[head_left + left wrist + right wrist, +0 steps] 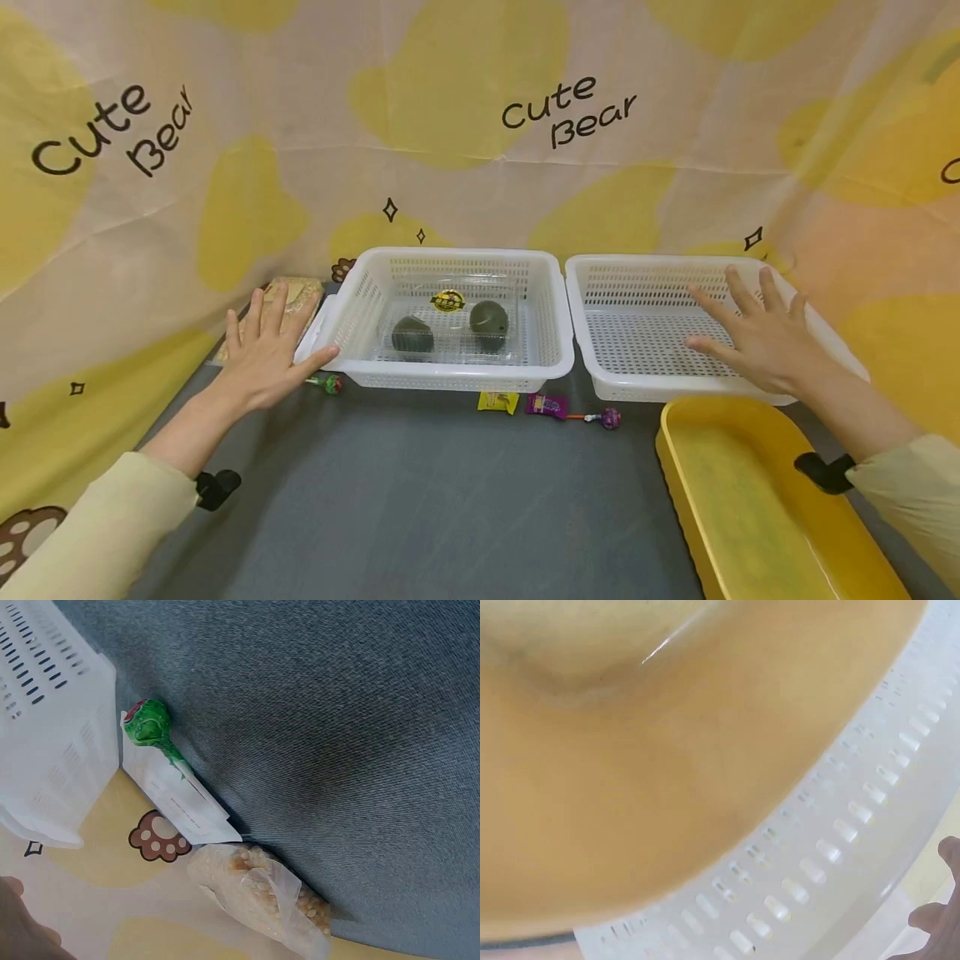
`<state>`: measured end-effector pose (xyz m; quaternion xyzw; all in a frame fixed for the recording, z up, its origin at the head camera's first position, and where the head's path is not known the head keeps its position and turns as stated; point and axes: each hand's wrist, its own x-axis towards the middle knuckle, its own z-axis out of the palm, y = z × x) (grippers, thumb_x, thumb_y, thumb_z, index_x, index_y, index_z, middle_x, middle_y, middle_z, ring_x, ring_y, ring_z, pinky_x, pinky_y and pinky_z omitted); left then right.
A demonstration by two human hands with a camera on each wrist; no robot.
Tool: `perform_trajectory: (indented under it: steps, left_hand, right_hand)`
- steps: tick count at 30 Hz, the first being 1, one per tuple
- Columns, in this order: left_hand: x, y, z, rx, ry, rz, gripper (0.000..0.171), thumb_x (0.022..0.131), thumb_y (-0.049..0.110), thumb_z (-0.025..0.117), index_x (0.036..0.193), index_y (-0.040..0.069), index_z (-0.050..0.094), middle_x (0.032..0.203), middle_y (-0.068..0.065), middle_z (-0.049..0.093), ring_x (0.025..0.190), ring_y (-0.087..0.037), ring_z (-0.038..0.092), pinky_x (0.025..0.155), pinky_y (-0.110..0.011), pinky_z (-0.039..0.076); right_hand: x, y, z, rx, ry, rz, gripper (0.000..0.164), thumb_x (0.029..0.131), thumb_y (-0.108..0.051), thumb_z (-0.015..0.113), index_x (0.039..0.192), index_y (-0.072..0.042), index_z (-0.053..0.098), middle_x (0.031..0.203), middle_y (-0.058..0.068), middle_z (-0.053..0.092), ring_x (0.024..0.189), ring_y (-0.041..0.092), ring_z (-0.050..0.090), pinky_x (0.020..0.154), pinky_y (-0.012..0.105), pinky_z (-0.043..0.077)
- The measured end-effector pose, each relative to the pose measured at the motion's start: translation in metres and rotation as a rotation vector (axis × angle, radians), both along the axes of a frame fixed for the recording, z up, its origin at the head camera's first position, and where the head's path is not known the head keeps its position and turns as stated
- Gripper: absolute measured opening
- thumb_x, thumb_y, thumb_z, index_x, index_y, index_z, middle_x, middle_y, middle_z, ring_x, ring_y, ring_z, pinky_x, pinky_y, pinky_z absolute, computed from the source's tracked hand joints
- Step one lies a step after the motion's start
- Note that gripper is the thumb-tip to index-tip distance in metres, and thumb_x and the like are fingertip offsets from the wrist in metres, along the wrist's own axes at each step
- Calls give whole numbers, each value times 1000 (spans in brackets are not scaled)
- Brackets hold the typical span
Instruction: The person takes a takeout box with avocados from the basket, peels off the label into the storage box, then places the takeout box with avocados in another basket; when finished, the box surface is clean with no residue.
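Note:
My left hand (pixel 262 358) is spread with straight fingers beside the left white basket (pixel 450 379), holding nothing. Near it are a green lollipop (pixel 148 724), a white paper packet (pixel 176 802) and a clear bag of pale grains (pixel 262 892). My right hand (pixel 761 337), fingers apart and holding nothing, hovers over the right white basket (pixel 637 387). Inside the left basket sits a clear plastic box (pixel 450 329) with two dark green round things (pixel 489 321), their kind unclear. Only a few fingers of each hand show in the wrist views.
A yellow tray (pixel 780 508) stands at the front right, under my right forearm. Along the baskets' front lie a yellow wrapped candy (pixel 498 402), a purple wrapped candy (pixel 547 406) and a purple lollipop (pixel 610 417). A patterned cloth (pixel 465 100) hangs behind the grey tabletop (pixel 420 492).

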<state>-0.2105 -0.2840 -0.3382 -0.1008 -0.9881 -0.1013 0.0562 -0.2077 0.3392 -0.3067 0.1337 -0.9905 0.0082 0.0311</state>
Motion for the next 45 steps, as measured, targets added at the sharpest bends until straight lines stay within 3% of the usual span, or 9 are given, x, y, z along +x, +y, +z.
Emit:
perform_trajectory:
  steps: [22,31,37,41,45]
  left_hand:
    - [-2,-3,3,-27,-21,21,92,93,71,40,160,25,-2,164,-15,-25,148,-46,-27,108,-78,-17]
    - [-10,-1,7,-16,-31,21,91,94,71,38,161,21,1,164,-18,-23,149,-47,-24,109,-78,-14]
    - [-23,7,16,107,-78,-6,95,95,65,43,160,13,-2,163,-24,-19,149,-52,-17,112,-76,-7]
    - [-32,13,19,261,-150,-51,105,92,57,56,159,11,-11,164,-24,-15,151,-52,-8,115,-75,3]
    - [-37,17,19,403,-235,-85,114,86,49,70,159,15,-12,167,-20,-7,152,-48,2,115,-74,11]
  right_hand:
    - [-4,-6,1,-7,30,-16,79,96,-63,45,160,-26,15,164,29,-6,146,58,-17,100,88,-1]
    - [-10,-19,10,-5,11,-17,80,97,-63,41,160,-19,16,164,28,-9,147,58,-13,104,86,0]
    - [-22,-46,26,-100,-18,3,81,97,-64,41,160,-19,15,165,23,-11,149,56,-6,111,79,2]
    - [-33,-72,35,-158,-30,29,80,98,-63,41,159,-18,19,166,23,-7,150,54,1,113,77,10]
    - [-45,-97,39,-244,-48,55,76,99,-58,44,159,-19,21,166,23,-3,149,55,5,110,78,16]
